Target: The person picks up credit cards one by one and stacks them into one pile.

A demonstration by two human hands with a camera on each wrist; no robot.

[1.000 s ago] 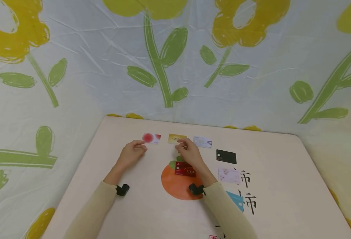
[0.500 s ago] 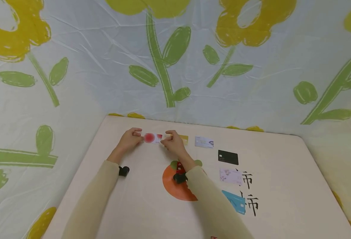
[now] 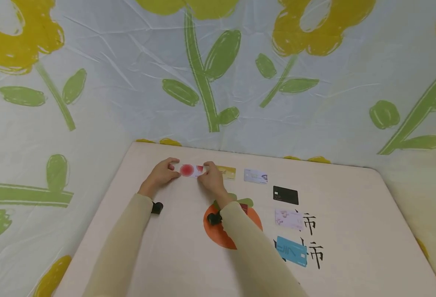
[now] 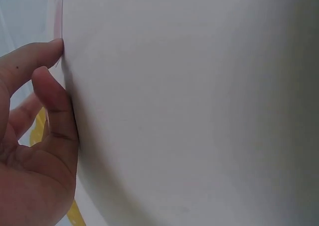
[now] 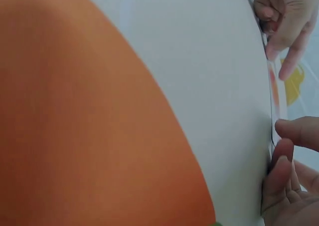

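Observation:
A white card with red circles [image 3: 186, 170] lies near the far left of the table, between my two hands. My left hand [image 3: 162, 172] pinches its left end, thumb at the near edge and index finger at the far edge. My right hand [image 3: 212, 178] holds the right end in the same way and partly covers the gold card [image 3: 227, 172] beside it. In the right wrist view, the white card [image 5: 273, 89] shows nearly edge-on, with the left hand [image 5: 289, 21] above it and the right hand [image 5: 289, 171] below.
Right of the gold card, a pale silver card [image 3: 256, 176], a black card [image 3: 286, 195], a lilac card [image 3: 288, 219] and a blue card [image 3: 291, 251] curve toward me. A dark red card [image 3: 244, 207] shows beside my right sleeve, over a printed orange persimmon [image 3: 214, 235].
Both hands have moved to the ends of the white card and taken hold of it. My right hand came leftward from over the gold card; the blue card has come into fuller view.

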